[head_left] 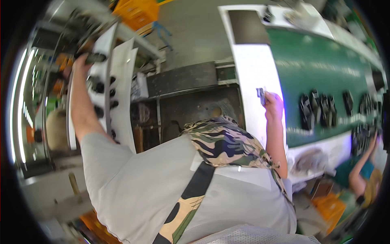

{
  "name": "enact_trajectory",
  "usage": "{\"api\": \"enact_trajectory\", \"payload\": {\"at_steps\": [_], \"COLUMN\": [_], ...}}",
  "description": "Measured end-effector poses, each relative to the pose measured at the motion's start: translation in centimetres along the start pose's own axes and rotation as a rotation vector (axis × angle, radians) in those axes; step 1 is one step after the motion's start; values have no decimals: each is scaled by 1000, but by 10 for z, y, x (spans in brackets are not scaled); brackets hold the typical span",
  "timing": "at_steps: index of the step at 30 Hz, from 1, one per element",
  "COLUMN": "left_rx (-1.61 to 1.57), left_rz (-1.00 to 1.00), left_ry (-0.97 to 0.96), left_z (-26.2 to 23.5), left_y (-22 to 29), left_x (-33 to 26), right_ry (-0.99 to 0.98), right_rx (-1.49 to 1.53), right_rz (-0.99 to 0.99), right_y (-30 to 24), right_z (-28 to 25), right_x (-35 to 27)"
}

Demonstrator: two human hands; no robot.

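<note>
My left hand point(81, 63) reaches up to the left and grips a small dark part point(95, 58) at the top of a white tray point(122, 81). The tray stands on edge and holds several dark parts point(101, 87) in rows. My right hand point(274, 103) is raised at the right, pinching a small dark grey part point(261, 94) over the bright white strip point(256, 69) of a workbench. Beside that strip runs a green belt point(317, 61).
Several dark parts point(321, 107) lie in a row on the green belt. Another person in a teal shirt point(357, 171) reaches to the belt at lower right. A dark metal frame point(183, 81) and an orange crate point(136, 12) are ahead. Shelving point(36, 122) rises at the left.
</note>
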State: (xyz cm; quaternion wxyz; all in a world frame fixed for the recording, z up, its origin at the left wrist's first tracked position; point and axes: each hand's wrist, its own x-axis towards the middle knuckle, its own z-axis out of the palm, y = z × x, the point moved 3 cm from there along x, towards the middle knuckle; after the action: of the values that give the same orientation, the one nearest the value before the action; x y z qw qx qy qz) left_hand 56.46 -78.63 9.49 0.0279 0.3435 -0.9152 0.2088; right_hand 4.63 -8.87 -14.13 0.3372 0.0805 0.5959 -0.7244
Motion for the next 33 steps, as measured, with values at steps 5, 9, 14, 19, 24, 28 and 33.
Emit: {"api": "enact_trajectory", "payload": {"at_steps": [5,9,14,19,24,28,33], "left_rx": [-450,-871,-1327,-1367,-1385,-1377,-1506], "left_rz": [-893,-486,-90,262,186,-32,-119], "left_ry": [-76,-100,-716,-1414,-1892,-1984,-1883], "left_z": [23,59,26,-3,-38,-77,-88], "left_y": [20,228,600,884,1065,1149,1177], "left_x": [68,123,127,52,-12,-51,-60], "right_ry": [128,210,385,611,896,1141,1282], "right_rx": [93,172,299,392,462,578,740], "right_rz": [-6,-23,-50,-102,-188,-234,-284], "right_y": [3,-8,5,10,28,51,85], "right_z": [-69,-114,-166,-205,-216,-210,-181], "right_x": [-13,-35,-68,-104,-161,-210,-240]}}
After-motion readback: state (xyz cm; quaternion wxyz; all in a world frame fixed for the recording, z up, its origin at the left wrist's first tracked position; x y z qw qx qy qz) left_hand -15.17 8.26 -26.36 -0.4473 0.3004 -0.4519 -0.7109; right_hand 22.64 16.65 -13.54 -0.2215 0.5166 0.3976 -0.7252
